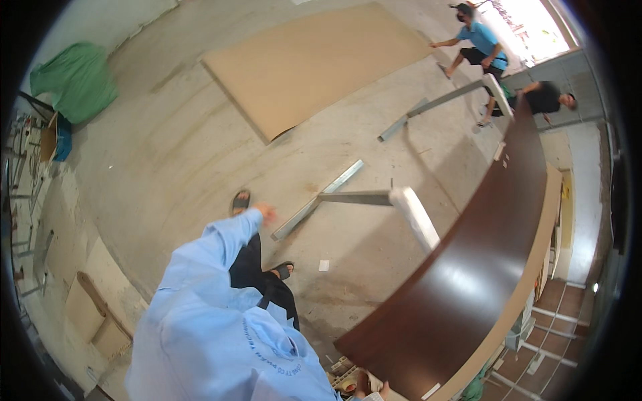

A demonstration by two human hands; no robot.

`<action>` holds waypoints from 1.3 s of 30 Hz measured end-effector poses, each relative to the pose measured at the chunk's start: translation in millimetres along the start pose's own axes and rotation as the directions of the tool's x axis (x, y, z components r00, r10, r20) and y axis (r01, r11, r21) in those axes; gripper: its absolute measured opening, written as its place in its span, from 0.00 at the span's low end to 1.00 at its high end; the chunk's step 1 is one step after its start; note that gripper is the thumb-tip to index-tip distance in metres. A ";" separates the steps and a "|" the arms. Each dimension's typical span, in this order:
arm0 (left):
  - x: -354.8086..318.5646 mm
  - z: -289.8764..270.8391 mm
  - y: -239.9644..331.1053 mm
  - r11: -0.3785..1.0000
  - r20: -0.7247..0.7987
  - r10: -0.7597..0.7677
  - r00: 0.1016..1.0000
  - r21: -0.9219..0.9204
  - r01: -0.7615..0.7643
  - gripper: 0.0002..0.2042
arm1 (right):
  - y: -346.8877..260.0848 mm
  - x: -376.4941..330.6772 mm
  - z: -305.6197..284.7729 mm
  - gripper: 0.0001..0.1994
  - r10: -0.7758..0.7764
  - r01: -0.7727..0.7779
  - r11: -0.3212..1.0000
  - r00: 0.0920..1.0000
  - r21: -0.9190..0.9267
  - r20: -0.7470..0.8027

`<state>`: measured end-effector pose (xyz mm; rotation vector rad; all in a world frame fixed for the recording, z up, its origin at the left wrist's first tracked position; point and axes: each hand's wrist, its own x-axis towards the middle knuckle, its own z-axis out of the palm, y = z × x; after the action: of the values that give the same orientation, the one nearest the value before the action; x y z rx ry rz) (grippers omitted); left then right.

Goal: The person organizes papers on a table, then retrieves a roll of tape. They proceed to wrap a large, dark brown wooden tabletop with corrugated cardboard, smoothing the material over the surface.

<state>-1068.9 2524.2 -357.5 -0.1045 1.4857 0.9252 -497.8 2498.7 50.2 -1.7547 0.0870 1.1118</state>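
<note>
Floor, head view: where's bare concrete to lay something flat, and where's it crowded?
Free: concrete between the green tarp, the flat board sheet and the left hand. Crowded: right side, with metal rails, white-topped stands, the dark brown panel and two other people.

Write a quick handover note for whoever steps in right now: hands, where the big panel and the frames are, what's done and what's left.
Left hand: out in the air over the floor, holding nothing visible.
Right hand: at the near lower end of the dark brown panel; grip not clear.
The panel stands on edge, and a second person is at its far end.
Two white-topped metal frames lie on the concrete floor, apart from the panel.
Done: panel is up on edge. Left: cannot be told from this view.
</note>
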 end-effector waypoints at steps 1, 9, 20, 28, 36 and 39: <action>31.5 -33.5 11.5 0.999 -0.317 0.026 0.948 0.038 -0.014 0.12 | 4.4 0.3 21.2 0.26 -0.028 0.026 0.998 0.999 -0.064 -0.029; 266.6 -140.0 130.1 0.819 -0.583 0.148 0.799 0.525 0.231 0.41 | 147.0 6.7 290.5 0.27 -0.179 0.120 0.845 0.982 -0.522 -0.064; 555.9 -98.1 226.8 0.454 -0.636 0.527 0.563 0.771 0.446 0.44 | 285.0 64.0 456.1 0.29 -0.317 0.176 0.195 0.942 -0.965 0.108; 495.9 -184.0 296.3 0.310 -0.485 0.594 0.642 0.874 0.374 0.37 | 221.7 37.9 425.6 0.30 -0.369 0.164 -0.571 0.824 -0.805 0.429; 221.3 -248.4 586.3 -0.067 -0.182 0.818 0.546 0.912 0.406 0.14 | 109.2 2.2 302.7 0.31 -0.609 -0.012 -0.675 0.573 -0.738 0.548; 86.3 -253.6 699.3 0.007 -0.188 0.902 0.389 0.907 0.421 0.12 | 77.2 -5.5 243.3 0.31 -0.737 -0.153 -0.608 0.474 -0.779 0.481</action>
<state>-1690.7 2881.3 -141.5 1.1626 3.0478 -0.3201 -695.5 2646.5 -15.3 -2.8992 -1.8979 -0.8651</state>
